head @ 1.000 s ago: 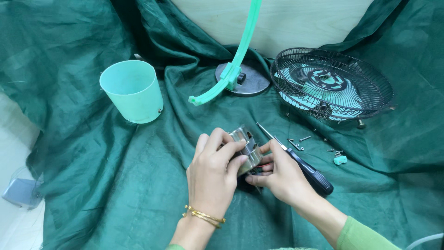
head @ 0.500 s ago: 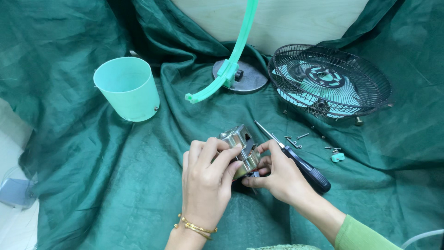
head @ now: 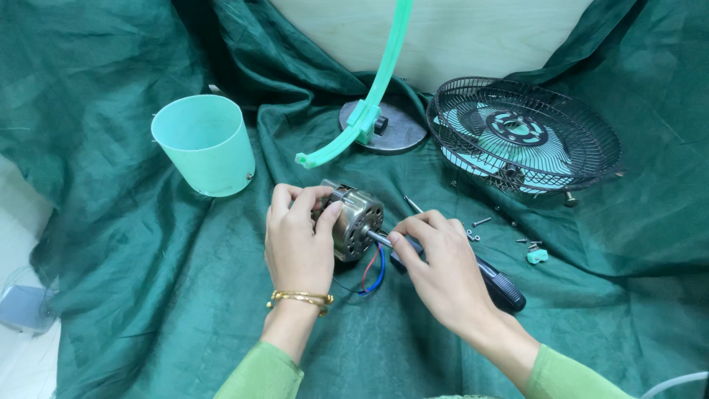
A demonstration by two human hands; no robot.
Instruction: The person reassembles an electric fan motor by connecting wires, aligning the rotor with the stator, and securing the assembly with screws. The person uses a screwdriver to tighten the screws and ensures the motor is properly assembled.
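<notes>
Gripping the motor (head: 354, 222) at the centre of the frame, the left hand (head: 299, 240) wraps over its left end, fingers curled across the top and thumb pressed on the round metal casing, so the hand is clenched on the motor body. The motor lies on its side just above the green cloth (head: 148, 295), and its long axis runs from left to lower right, with the thin shaft (head: 378, 236) sticking out of the right face toward the right hand (head: 443, 273). That hand meets the shaft end on: thumb and forefinger pinch its tip, the remaining fingers folded loosely under. So the left hand is on the body and the right hand is the nearer one to the shaft, both in line along the same axis. Red and blue wires (head: 373, 270) hang from the underside of the motor, between the two wrists. A screwdriver (head: 495, 281) lies under the right hand, its dark handle pointing to the lower right, untouched as far as can be seen. Small screws (head: 476, 225) are scattered right of centre, near a fan guard (head: 524, 133) at upper right. A mint cup (head: 205, 144) stands at upper left, well apart, and a curved mint stand (head: 369, 111) rises at top centre.
</notes>
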